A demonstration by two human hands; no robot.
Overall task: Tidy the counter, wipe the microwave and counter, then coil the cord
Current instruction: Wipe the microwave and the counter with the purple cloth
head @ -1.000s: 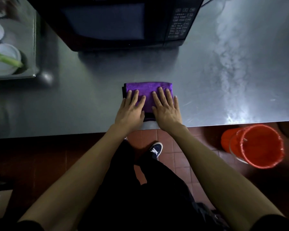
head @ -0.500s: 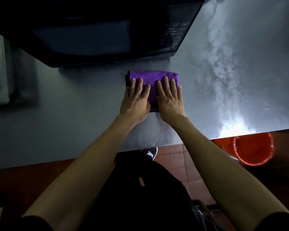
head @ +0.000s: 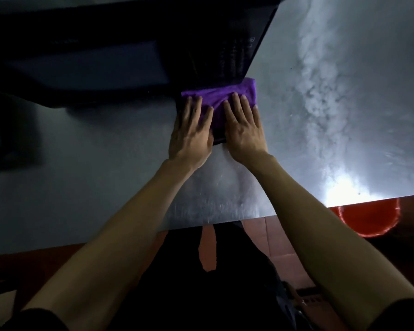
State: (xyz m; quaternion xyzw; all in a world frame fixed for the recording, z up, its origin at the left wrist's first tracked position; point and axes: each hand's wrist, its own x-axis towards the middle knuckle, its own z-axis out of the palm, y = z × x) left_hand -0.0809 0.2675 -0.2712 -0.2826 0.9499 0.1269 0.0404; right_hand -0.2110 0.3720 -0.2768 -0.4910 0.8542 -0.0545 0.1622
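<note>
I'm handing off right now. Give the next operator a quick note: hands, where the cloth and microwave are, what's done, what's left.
Left hand and right hand: both flat, fingers straight, pressing the folded purple cloth onto the steel counter.
The cloth's far edge meets the front base of the black microwave, below its keypad.
Counter wipe is in progress; cloudy streaks show on the counter to the right, so that area looks unwiped.
Whether the microwave has been wiped cannot be told. The cord is not in view; coiling is left.
An orange bucket stands on the floor at right.
</note>
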